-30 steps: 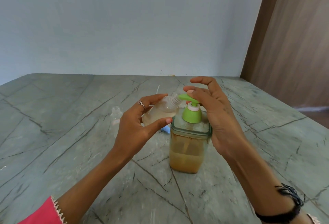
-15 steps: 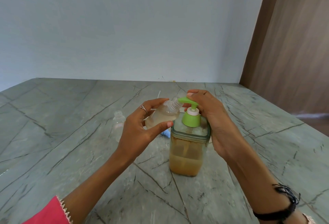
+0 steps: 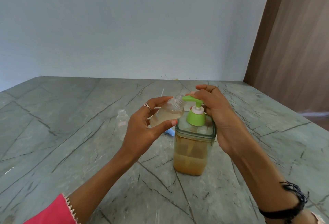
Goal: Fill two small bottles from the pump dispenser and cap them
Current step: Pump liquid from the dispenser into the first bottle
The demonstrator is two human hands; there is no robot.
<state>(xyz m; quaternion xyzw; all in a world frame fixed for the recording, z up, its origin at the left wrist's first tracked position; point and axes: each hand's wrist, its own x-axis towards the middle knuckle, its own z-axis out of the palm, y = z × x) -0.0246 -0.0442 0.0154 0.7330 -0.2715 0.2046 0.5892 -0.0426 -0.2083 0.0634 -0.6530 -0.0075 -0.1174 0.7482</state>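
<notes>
My left hand (image 3: 142, 127) holds a small clear bottle (image 3: 167, 113), tilted with its threaded mouth right under the green spout. It holds some pale liquid. The pump dispenser (image 3: 194, 145) is a square clear jar of amber liquid with a green pump head (image 3: 195, 115), standing mid-table. My right hand (image 3: 219, 115) rests over the pump head, fingers on top of it, pump raised. A second small bottle (image 3: 122, 124), uncapped and clear, stands upright on the table left of my left hand. A blue cap (image 3: 170, 132) lies partly hidden behind the dispenser.
The grey-green marble table (image 3: 71, 152) runs to a pale wall at the back. A brown wooden panel (image 3: 293, 45) stands at the right. A thin white stick (image 3: 162, 92) lies near the back of the table.
The pump head went down half a second ago and has risen again under my right hand. The view has shifted slightly downward on the table. My left hand keeps the bottle at the spout.
</notes>
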